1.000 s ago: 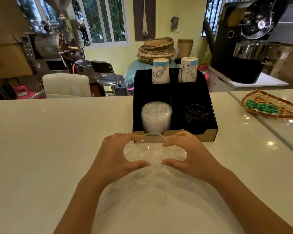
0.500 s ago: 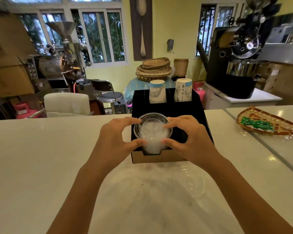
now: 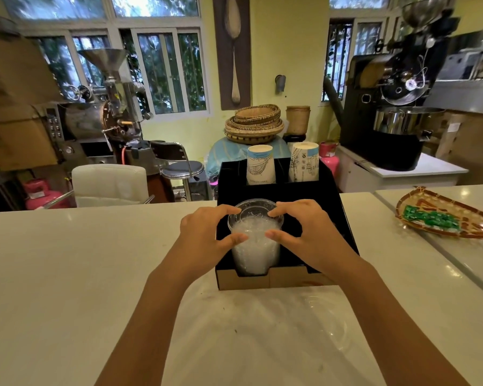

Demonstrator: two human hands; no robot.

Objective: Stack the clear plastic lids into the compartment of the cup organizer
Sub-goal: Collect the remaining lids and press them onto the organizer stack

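Hands, left hand (image 3: 204,235) and right hand (image 3: 304,232), pinched the clear lids (image 3: 253,246) in the cup organizer (image 3: 273,280)'s front-left compartment; an uneven release could probably tilt the top lid, jamming the stack.

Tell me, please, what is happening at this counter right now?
A person is loading clear plastic lids into the front left compartment of a black cup organizer on the white counter. The left hand and the right hand grip the top of the lid stack from either side, setting it into place. Two stacks of paper cups stand in the rear compartments. A woven tray lies to the right.
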